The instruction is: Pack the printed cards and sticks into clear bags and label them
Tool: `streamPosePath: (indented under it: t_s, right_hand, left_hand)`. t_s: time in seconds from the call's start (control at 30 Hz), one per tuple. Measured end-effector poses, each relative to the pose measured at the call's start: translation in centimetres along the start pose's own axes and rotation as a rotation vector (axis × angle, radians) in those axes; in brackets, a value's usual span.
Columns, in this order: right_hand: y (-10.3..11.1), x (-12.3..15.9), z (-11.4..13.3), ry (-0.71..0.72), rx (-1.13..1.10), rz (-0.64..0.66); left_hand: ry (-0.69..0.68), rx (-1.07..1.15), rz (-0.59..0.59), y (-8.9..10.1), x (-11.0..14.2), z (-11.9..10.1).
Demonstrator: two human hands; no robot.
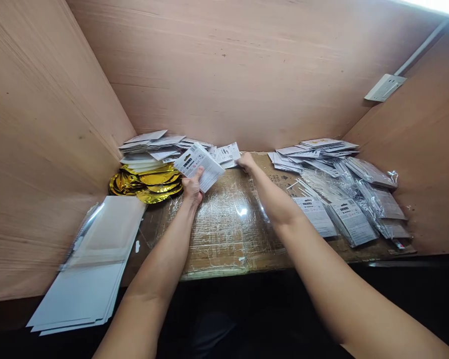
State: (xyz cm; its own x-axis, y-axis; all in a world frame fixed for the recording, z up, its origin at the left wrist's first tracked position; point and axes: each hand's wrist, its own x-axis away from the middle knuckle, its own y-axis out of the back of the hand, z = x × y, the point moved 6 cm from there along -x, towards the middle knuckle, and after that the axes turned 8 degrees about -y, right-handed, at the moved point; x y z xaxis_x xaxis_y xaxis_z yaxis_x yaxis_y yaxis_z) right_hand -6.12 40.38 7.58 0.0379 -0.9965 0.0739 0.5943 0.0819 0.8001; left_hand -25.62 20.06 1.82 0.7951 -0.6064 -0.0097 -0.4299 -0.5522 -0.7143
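My left hand (193, 188) is closed on a white printed packaging card (200, 167), thumb on its face. The card is tilted and has a hang slot, a barcode and small black print. Farther back, my right hand (246, 162) has its fingers curled at the right edge of another printed card (229, 153), low over the table; its fingertips are partly hidden. Behind my left hand lies a loose pile of similar cards (153, 144). Shiny gold foil pieces (149, 182) are stacked just to the left of that hand.
White sheets (86, 279) overhang the front left edge. At right lie another card pile (318, 152), white sticks (309, 189) and clear-bagged packs (353, 222). Wooden panels (224, 75) enclose the cardboard-covered table (224, 234). A power socket (385, 88) is mounted at upper right.
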Motion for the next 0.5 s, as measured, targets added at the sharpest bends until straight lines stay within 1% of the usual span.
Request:
streamPosePath:
  t_s: [0.03,0.07,0.1,0.13,0.17,0.2,0.23,0.27,0.3,0.33,0.4,0.5]
  right_hand:
    - [1.5,0.3,0.2,0.029,-0.022,-0.043]
    - [3.0,1.0,0.4,0.079,-0.066,-0.113]
    - [4.4,2.2,0.7,0.166,-0.127,-0.197]
    - [5.6,4.0,1.1,0.292,-0.191,-0.275]
    - [6.3,6.3,1.4,0.448,-0.243,-0.329]
    - [6.4,9.1,1.6,0.616,-0.265,-0.344]
    - [6.0,12.1,1.7,0.765,-0.231,-0.307]
    - [5.1,15.0,1.6,0.878,-0.147,-0.233]
    - [4.1,17.8,1.4,0.954,-0.044,-0.169]
    - [3.4,20.2,1.0,1.003,0.058,-0.131]
    - [3.0,24.0,0.3,1.038,0.202,-0.133]
    - [4.3,27.3,-0.4,1.039,0.239,-0.217]
  left_hand:
    - [-0.013,-0.028,0.002,0.0,0.2,0.1]
    - [-0.028,-0.062,0.004,0.0,0.3,0.3]
    - [-0.040,-0.105,0.010,0.0,0.6,0.4]
    - [-0.047,-0.148,0.025,-0.2,0.9,0.6]
    - [-0.046,-0.185,0.050,-0.4,1.2,0.7]
    - [-0.037,-0.208,0.089,-0.8,1.7,0.9]
    - [-0.021,-0.210,0.139,-1.3,2.3,1.0]
    - [0.000,-0.194,0.191,-1.9,3.0,1.1]
    - [0.024,-0.169,0.241,-2.6,3.7,1.2]
    - [0.049,-0.139,0.283,-3.2,4.5,1.1]
    - [0.102,-0.085,0.351,-4.5,6.2,0.5]
    - [0.156,-0.019,0.468,-6.4,8.6,-1.2]
